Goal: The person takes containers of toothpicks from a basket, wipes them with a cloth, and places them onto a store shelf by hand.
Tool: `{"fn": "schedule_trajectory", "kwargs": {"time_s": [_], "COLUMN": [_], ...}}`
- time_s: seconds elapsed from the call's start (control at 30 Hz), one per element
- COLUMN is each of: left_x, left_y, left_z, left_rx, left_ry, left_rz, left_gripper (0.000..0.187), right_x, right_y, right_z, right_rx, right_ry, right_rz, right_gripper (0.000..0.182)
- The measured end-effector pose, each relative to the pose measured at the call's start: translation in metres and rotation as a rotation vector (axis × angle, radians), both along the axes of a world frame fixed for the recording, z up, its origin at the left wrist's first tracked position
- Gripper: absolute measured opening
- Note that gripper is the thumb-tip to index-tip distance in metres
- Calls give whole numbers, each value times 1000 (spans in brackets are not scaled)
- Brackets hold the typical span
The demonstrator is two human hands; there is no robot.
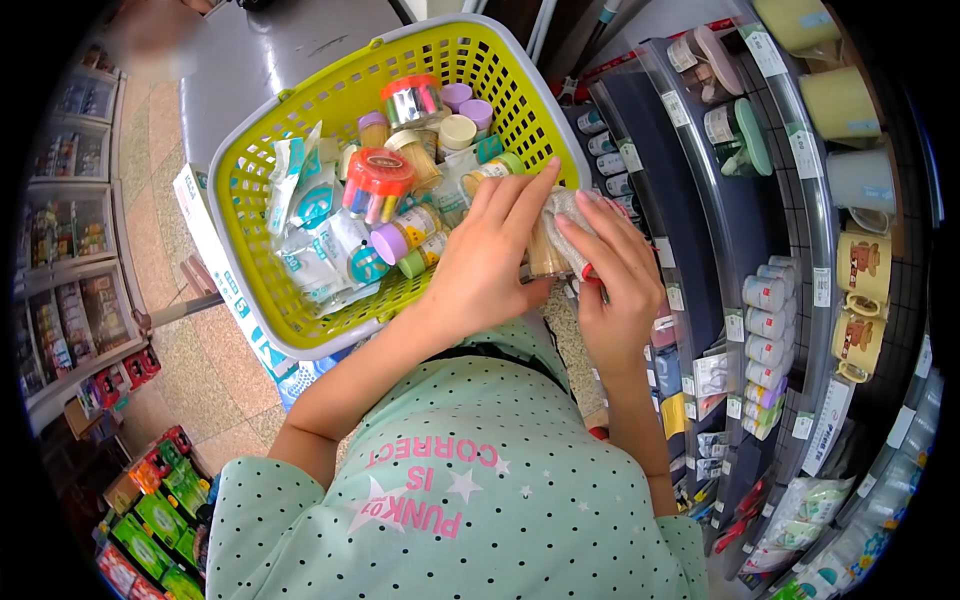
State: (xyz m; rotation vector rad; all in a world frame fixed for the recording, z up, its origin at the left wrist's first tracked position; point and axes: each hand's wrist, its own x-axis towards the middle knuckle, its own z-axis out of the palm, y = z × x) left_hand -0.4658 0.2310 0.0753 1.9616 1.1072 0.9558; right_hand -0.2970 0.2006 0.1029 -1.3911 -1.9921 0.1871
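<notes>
Beside the right edge of a yellow-green basket (240, 222), my left hand (490, 258) is closed around a clear toothpick jar (546, 254); its fingers hide part of the jar. My right hand (618, 272) grips a grey cloth (566, 222) that lies against the jar. In the basket are several toothpick jars, among them one with a purple lid (390, 243). Two round red-lidded tubs (380, 172) of coloured pens or similar sit among them. White-and-teal plastic packets (325, 250) fill the basket's left side.
The basket rests by a grey surface (250, 70), with a long white box (215, 240) along its left side. To my right, curved shelves carry slippers (745, 140), mugs (862, 265) and white rolls (766, 325). Green packs (150, 520) stand low at the left.
</notes>
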Motion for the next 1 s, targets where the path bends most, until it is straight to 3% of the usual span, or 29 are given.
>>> {"fn": "schedule_trajectory", "kwargs": {"time_s": [0.33,0.77,1.0], "left_x": [-1,5,0], "left_y": [-6,-7,-2], "left_z": [-7,-11,5], "left_rx": [-114,1,75], "left_ry": [-58,-44,-56], "left_rz": [89,43,45], "left_gripper": [88,91,99], "right_x": [4,22,-1], "right_y": [-8,-37,-6], "right_z": [-3,43,29], "right_rx": [-41,-368,-7], "right_ry": [-16,-38,35], "right_rz": [2,97,26], "right_gripper": [50,50,47]}}
